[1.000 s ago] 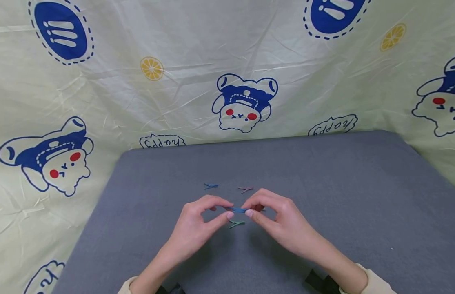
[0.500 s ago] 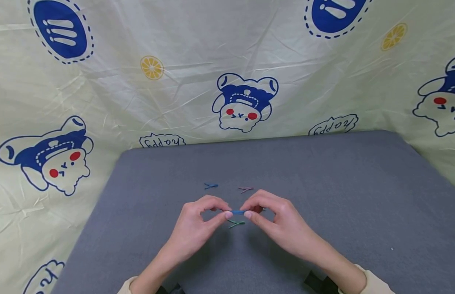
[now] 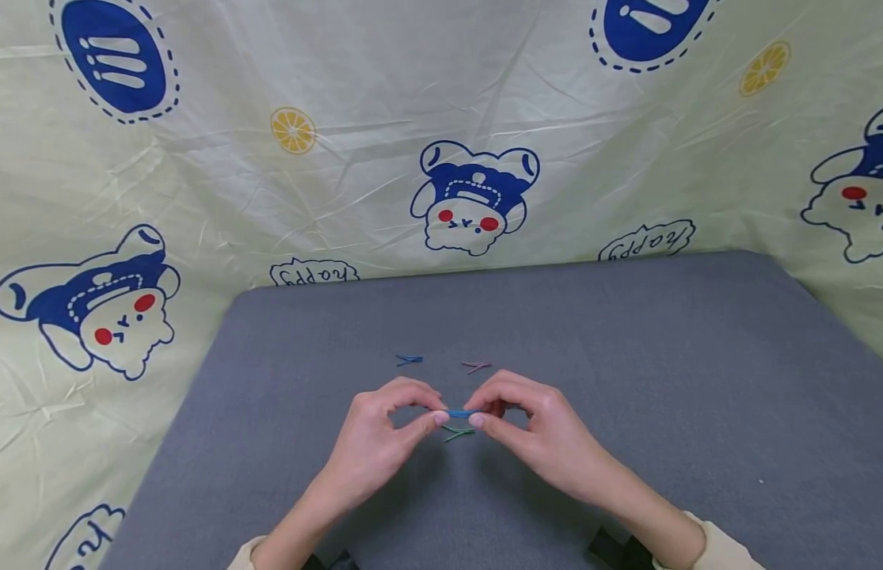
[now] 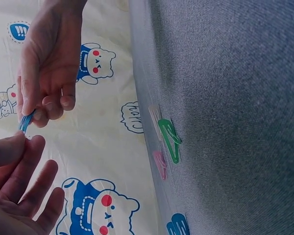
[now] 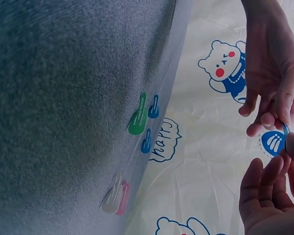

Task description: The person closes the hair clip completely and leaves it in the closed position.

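Note:
A blue snap hair clip is held in the air between both hands, above the table. My left hand pinches its left end between thumb and index finger. At the other end, the thumb and fingers of my right hand pinch it. Fingertips cover both ends of the clip. Just below the hands in the head view lies a green snap hair clip on the grey cloth. In the left wrist view the held blue clip shows between the two sets of fingertips.
Beyond the hands lie another blue hair clip and a pink hair clip. A whitish hair clip shows in the right wrist view. The grey table ends at a printed curtain.
Both hands keep their pinch on the blue hair clip and sink slightly, the right hand shifting a little left. The clip's tilt changes slightly. The clips on the table stay put.

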Motion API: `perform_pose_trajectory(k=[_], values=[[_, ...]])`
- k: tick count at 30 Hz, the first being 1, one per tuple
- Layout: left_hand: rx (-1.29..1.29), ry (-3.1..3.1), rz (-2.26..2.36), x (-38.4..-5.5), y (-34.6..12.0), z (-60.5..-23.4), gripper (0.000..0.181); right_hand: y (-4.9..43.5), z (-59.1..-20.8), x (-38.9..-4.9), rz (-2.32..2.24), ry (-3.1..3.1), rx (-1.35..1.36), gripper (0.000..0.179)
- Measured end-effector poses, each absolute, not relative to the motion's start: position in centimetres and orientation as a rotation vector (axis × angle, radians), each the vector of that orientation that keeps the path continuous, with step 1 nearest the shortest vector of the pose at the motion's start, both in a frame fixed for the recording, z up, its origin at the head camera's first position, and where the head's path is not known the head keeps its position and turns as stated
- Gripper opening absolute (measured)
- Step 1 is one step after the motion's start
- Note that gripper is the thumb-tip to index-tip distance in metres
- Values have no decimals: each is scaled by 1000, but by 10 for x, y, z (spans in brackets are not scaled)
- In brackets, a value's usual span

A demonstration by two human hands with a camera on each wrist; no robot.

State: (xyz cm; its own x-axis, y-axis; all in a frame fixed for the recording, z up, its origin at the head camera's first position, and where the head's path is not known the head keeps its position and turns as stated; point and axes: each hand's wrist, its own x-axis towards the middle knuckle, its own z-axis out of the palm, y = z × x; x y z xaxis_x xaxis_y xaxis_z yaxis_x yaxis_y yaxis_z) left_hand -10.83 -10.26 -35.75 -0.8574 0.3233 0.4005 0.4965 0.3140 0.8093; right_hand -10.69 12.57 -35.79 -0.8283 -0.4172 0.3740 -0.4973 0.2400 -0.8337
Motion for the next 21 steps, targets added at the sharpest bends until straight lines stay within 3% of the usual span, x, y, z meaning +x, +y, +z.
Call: perform_pose_trajectory(k=[21], values=[[-758,-2373,-1509,-107,-100,-359,12,118,-363,-104,1641,-2320,850,10]])
